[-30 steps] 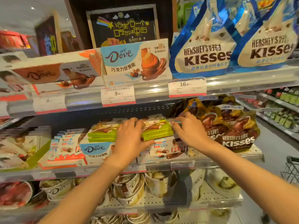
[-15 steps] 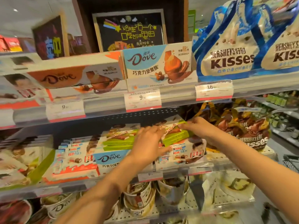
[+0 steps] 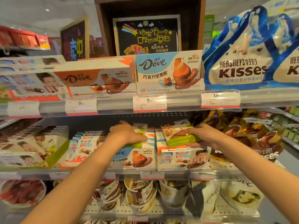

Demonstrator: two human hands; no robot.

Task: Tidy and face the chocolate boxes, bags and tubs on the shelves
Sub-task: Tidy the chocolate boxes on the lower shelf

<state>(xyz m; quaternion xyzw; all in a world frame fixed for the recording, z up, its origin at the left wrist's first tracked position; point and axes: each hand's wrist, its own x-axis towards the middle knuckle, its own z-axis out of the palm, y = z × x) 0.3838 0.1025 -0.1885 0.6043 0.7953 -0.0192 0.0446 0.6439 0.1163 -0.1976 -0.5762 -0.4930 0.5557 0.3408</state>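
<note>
Shop shelving fills our view, three tiers deep, with a chalkboard (image 3: 146, 35) of Chinese writing behind the top tier. Up there we read Dove on a blue-and-white box (image 3: 168, 71) and an orange box (image 3: 95, 76), and HERSHEY'S KISSES on blue-and-white bags (image 3: 239, 62); price tags (image 3: 149, 102) below show 9.90 and 16. On the middle shelf (image 3: 97, 172) stand a Kinder Chocolate box (image 3: 183, 157), a lower Dove box (image 3: 137, 156) and brown Kisses bags (image 3: 258, 136). Dove tubs (image 3: 139, 194) sit on the lowest tier.

Our right hand (image 3: 205, 135) grips a green-edged pack (image 3: 179, 135), white-topped with a printed picture, lifted just above the Kinder box, its long axis running left to right, tilted, the green edge facing us. Our left hand (image 3: 126, 134) lies palm-down with fingers curled over a second green pack (image 3: 137, 139) resting on the Dove box.
</note>
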